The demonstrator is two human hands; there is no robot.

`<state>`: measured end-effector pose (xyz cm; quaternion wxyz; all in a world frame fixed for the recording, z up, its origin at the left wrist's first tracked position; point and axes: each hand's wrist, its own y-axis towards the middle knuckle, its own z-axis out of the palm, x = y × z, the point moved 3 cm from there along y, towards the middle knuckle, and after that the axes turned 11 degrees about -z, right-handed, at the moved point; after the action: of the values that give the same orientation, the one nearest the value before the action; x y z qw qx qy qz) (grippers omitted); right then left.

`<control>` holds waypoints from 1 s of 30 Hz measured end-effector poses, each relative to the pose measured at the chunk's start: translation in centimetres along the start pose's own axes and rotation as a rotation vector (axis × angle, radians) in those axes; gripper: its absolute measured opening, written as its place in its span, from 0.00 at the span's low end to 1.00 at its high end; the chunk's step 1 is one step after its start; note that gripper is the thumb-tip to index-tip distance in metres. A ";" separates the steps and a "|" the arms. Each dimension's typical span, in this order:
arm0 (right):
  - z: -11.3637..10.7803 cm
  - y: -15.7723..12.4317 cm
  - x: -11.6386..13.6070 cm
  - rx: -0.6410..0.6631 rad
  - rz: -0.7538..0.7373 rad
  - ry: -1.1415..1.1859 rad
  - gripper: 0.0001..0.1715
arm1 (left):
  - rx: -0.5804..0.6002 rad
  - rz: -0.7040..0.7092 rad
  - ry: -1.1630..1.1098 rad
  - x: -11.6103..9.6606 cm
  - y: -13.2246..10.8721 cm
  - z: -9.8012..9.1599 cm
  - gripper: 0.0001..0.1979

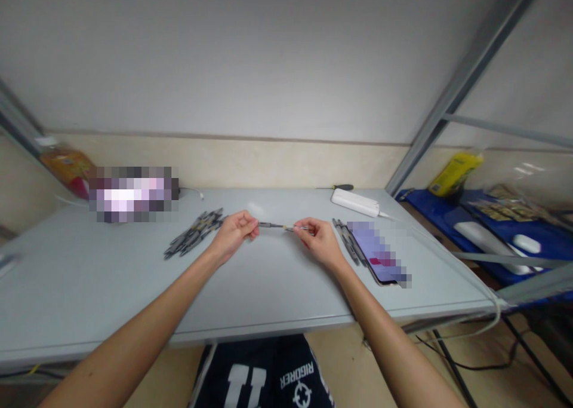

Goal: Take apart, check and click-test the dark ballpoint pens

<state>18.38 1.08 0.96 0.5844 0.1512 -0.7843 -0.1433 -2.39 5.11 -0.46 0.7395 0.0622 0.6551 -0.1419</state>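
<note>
Above the middle of the desk, a slim grey pen (271, 224) spans the gap between my two hands, roughly level. My left hand (233, 233) pinches its left end between thumb and fingers. The right end sits in the closed fingers of my right hand (319, 239). Its middle stretch looks thinner and dark, with a small yellowish spot near the right fingertips; whether it is in separate parts I cannot tell. A pile of similar grey pens (192, 235) lies beside my left hand. A few more pens (347, 241) lie to the right of my right hand.
A phone (373, 252) lies beside the right-hand pens. Behind it are a white power strip (356, 202) with a cable and a screwdriver (342, 187). At the back left stand an orange bottle (67, 163) and a blurred-out bright object (134, 194). Metal frame bars edge the right side.
</note>
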 end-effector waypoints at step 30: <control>0.2 -0.1 0.0 0.176 0.090 0.125 0.19 | -0.051 0.083 0.192 -0.3 -0.4 0.4 0.16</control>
<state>18.22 0.97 0.89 0.6224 0.1752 -0.7619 -0.0377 -2.19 4.63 -0.10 0.6798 0.0841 0.7232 -0.0878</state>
